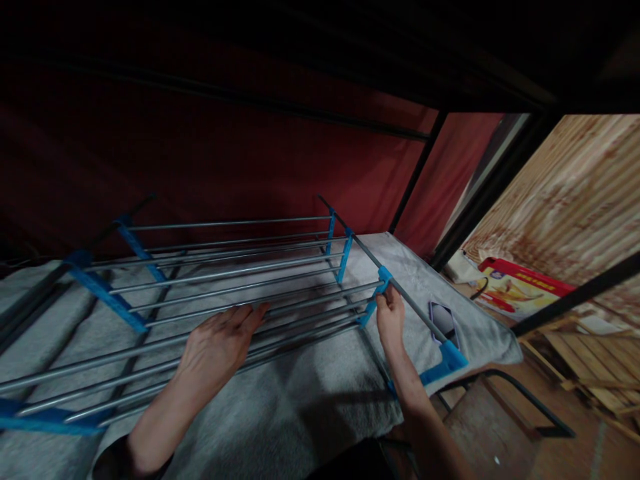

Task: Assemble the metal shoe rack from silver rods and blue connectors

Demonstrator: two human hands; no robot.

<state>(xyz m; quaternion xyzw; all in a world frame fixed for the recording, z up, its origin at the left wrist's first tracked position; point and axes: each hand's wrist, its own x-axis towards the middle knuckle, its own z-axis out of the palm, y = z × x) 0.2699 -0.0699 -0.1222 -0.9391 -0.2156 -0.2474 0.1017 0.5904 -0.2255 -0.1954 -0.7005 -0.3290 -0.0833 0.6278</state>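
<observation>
The left hand (220,340) is lying flat, fingers spread loosely, on the grey metal rods of a rack with blue plastic connectors (225,280), which is resting on a grey towel-covered bed (310,407); the right hand (390,319) is pinching a blue plastic joint (383,280) on the rack's side rod; a dark phone (443,320) is lying just beside it

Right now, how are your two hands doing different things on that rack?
The left hand lies flat and open on the grey metal bars, while the right hand pinches a blue plastic joint at the rack's end. The left hand sits near the middle of the rack; the right hand is at its side rail. Both are bare and touch the same rack, which lies on a grey blanket.
</observation>
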